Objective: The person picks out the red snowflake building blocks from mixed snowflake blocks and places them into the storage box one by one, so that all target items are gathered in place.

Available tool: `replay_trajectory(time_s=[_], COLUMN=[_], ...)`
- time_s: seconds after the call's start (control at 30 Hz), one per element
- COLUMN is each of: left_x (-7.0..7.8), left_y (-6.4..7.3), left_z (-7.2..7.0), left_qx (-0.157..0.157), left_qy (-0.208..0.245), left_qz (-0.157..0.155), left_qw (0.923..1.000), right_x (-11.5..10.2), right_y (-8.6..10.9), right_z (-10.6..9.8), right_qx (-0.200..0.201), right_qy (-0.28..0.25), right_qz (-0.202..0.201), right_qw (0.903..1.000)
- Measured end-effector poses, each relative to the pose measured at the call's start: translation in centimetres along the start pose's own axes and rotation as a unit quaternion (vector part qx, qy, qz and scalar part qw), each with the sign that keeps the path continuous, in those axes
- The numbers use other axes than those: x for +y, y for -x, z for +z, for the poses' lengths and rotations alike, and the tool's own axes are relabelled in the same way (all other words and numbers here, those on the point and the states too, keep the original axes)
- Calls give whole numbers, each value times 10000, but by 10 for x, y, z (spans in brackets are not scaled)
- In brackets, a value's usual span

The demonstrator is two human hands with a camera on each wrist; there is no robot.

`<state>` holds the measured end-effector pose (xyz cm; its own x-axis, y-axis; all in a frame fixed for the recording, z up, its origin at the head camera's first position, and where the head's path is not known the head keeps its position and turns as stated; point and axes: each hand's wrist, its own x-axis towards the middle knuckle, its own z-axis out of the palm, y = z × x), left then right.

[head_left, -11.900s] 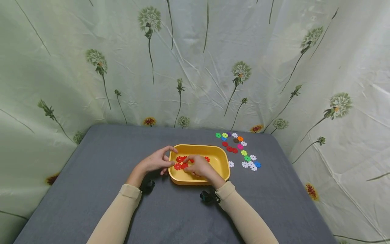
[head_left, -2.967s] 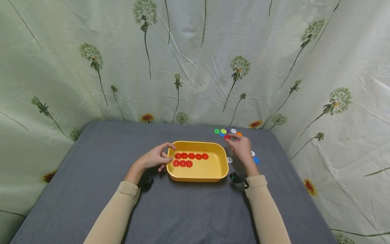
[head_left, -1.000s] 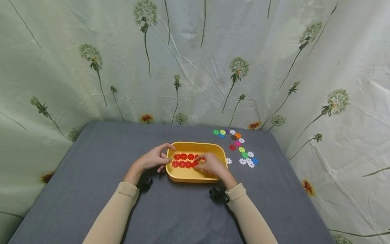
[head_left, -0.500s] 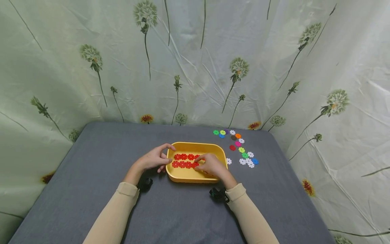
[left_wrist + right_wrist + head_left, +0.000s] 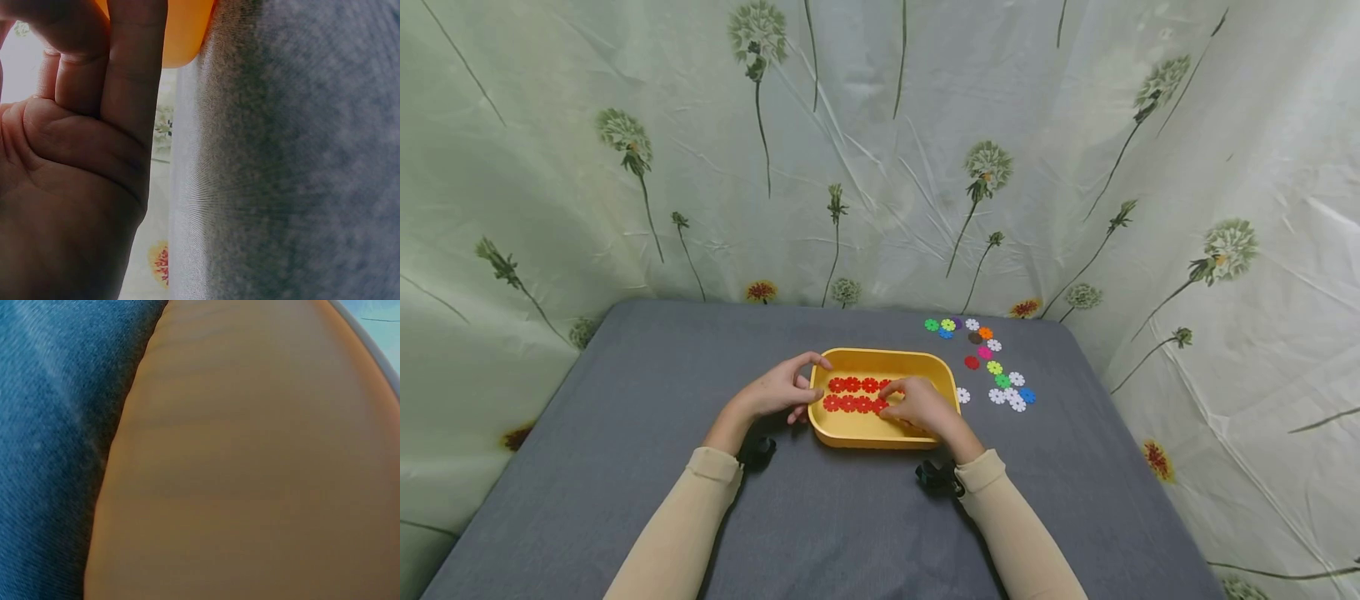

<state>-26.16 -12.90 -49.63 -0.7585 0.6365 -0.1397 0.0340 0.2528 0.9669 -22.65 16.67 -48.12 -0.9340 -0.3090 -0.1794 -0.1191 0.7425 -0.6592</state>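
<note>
In the head view, a yellow plastic tray (image 5: pixel 850 435) stands mid-table with two rows of red flower-shaped discs (image 5: pixel 852 385) inside. My left hand (image 5: pixel 778 388) holds the tray's left rim between thumb and fingers; its palm (image 5: pixel 69 169) fills much of the left wrist view. Over the tray, my right hand (image 5: pixel 921 404) pinches a red flower-shaped disc (image 5: pixel 879 406) at the right end of the nearer row. The right hand covers part of the farther row. Only the tray's side wall (image 5: pixel 250 456) shows large in the right wrist view, without the hand.
Right of the tray lie loose flower discs: one red disc (image 5: pixel 972 362), a pink disc (image 5: pixel 985 353), a blue disc (image 5: pixel 1027 396) and several white discs (image 5: pixel 997 396). A green disc (image 5: pixel 932 325) lies farther back. A flowered curtain (image 5: pixel 880 167) hangs behind the grey-covered table (image 5: pixel 662 400).
Since three seconds ago, my right hand has brought a red disc from the right-hand group to the nearer row. Over the last second both hands have barely moved. The left stays at the rim.
</note>
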Motion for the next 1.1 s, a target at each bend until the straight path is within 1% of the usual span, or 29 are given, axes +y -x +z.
replay_trajectory(time_s=[0.1, 0.17, 0.3, 0.4, 0.53, 0.7, 0.87, 1.1], left_x=[0, 0, 0, -1, -1, -1, -1, -2], left_y=[0, 0, 0, 0, -1, -1, 0, -1], left_z=[0, 0, -1, -1, -1, -1, -1, -1], left_qx=[2, 4, -2, -10, -6, -6, 20, 45], left_qy=[-6, 1, -17, -33, -27, -17, -41, -104], left_qz=[-19, -30, -19, -4, 17, 13, -32, -43], left_qw=[10000, 10000, 10000, 10000, 10000, 10000, 10000, 9999], right_x=[2, 3, 3, 5, 12, 25, 39, 62], right_y=[0, 0, 1, 3, 6, 10, 12, 12], right_z=[0, -2, -8, -17, -34, -57, -75, -92], right_qx=[19, 55, 284, 539, 963, 1376, 1553, 1880], right_qy=[-386, -760, -1292, -1674, -2169, -2416, -2528, -2508], right_qz=[78, 153, 248, 203, 54, 48, 139, 496], right_qw=[9992, 9970, 9909, 9842, 9714, 9606, 9549, 9483])
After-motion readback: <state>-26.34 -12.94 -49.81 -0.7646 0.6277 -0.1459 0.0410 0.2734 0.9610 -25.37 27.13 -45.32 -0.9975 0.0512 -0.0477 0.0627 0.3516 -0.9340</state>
